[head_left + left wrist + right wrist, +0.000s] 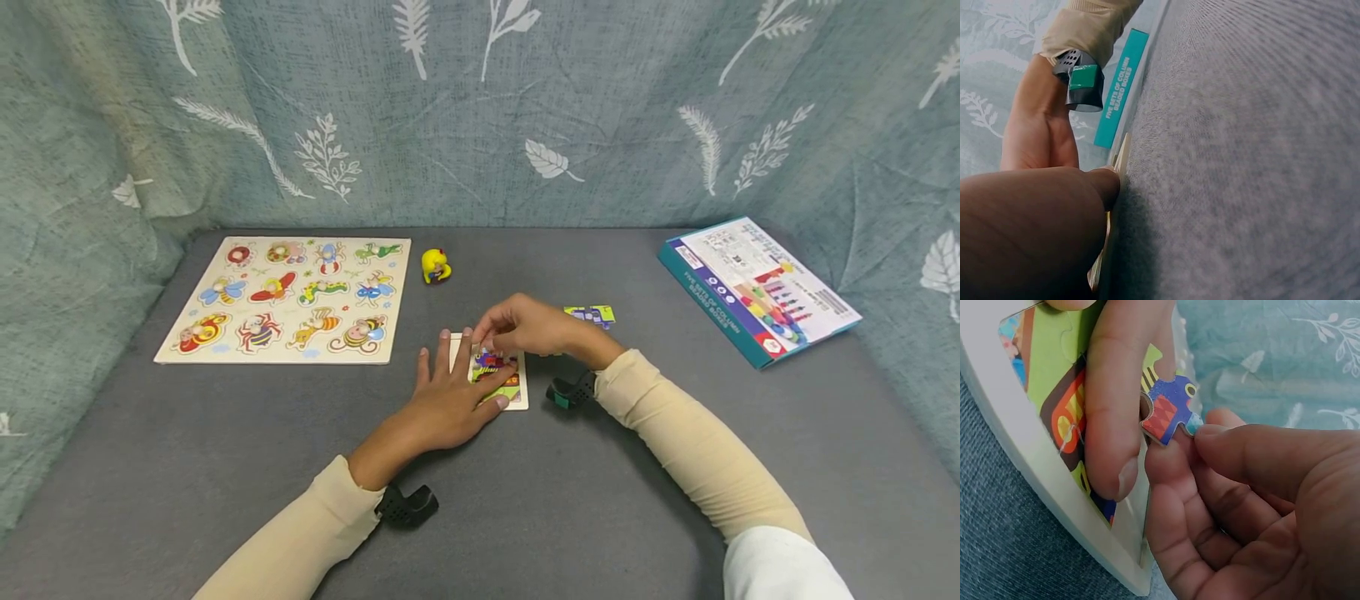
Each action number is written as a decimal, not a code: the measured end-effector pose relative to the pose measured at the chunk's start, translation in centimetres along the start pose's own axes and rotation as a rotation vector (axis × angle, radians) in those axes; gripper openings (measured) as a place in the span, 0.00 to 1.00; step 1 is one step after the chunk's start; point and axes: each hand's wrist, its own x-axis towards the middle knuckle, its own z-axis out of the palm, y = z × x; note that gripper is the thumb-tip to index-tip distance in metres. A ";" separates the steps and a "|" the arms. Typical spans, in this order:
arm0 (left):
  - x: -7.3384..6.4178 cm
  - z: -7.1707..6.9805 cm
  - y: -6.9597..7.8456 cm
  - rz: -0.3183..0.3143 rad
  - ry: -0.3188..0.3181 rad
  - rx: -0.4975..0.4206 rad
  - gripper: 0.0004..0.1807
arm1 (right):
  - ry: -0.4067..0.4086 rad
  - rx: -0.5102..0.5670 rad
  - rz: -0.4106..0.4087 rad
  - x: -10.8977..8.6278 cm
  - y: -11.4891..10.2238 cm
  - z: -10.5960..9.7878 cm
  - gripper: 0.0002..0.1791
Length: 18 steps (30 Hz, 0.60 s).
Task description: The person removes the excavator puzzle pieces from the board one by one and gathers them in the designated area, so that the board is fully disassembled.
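Note:
A small jigsaw puzzle board (523, 398) with a pale frame lies on the table under both hands. My left hand (448, 407) rests on it with fingers spread, covering part of the green, red and orange picture. Over the board's far side, my right hand (525, 325) pinches a puzzle piece (1166, 412) between thumb and fingers. The right wrist view shows that piece as purple with a yellow-ringed eye and a red patch, held close beside a left finger (1110, 419). More green and purple puzzle pieces (592, 315) lie beyond the right wrist.
An insect peg puzzle board (352, 354) lies at the far left. A small yellow toy (435, 265) stands beside it. At the far right is a teal and white box (757, 292) labelled as beaded boxes. A patterned curtain (480, 150) hangs behind the table.

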 end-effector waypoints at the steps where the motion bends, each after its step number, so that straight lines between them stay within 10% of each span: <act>1: 0.0 0.0 0.0 0.001 0.002 0.003 0.27 | 0.001 -0.009 0.002 0.0 0.0 0.0 0.09; 18: 0.1 0.5 -0.4 0.014 0.019 0.009 0.27 | -0.037 -0.158 -0.029 0.0 -0.1 0.3 0.11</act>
